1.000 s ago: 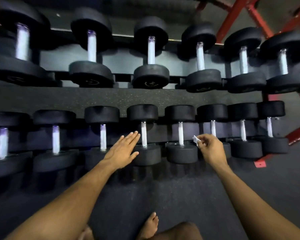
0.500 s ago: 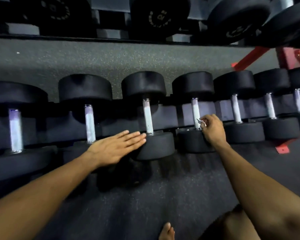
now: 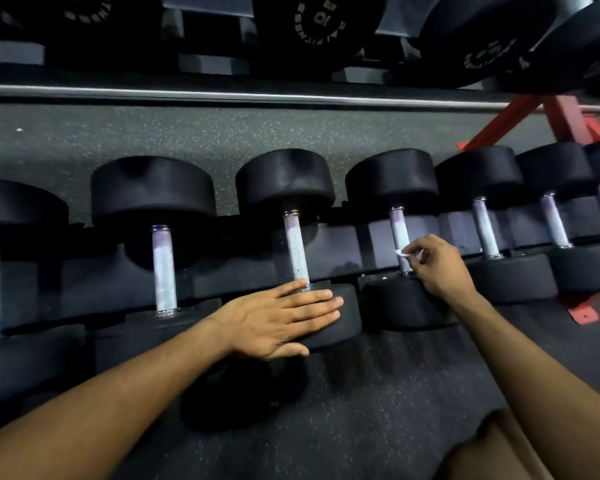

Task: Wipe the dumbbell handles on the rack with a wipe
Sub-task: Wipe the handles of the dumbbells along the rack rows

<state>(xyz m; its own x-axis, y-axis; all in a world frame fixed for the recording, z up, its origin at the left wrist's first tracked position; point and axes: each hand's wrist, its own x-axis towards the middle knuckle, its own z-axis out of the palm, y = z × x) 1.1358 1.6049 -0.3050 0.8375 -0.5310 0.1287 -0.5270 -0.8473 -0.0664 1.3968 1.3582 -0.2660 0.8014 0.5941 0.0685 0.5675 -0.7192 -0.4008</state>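
A row of black dumbbells with silver knurled handles lies on the lower rack shelf [image 3: 333, 247]. My right hand [image 3: 437, 268] pinches a small white wipe [image 3: 403, 252] against the lower part of one handle [image 3: 399, 233]. My left hand [image 3: 284, 320] lies flat with straight fingers on the near head [image 3: 347, 317] of the neighbouring dumbbell, just below that one's handle [image 3: 297, 251]. More handles stand to the left [image 3: 164, 268] and to the right [image 3: 486, 230].
Bigger dumbbells [image 3: 316, 26] sit on the upper shelf, above a metal rail [image 3: 257, 95]. The red rack frame [image 3: 548, 123] and a red foot [image 3: 582, 313] stand at the right. Dark speckled rubber floor [image 3: 361, 410] lies below; my knee [image 3: 496, 452] shows at the bottom right.
My view has come closer and lower to the bottom row. My left hand has settled flat on the dumbbell head. My right hand brought the wipe onto the handle.
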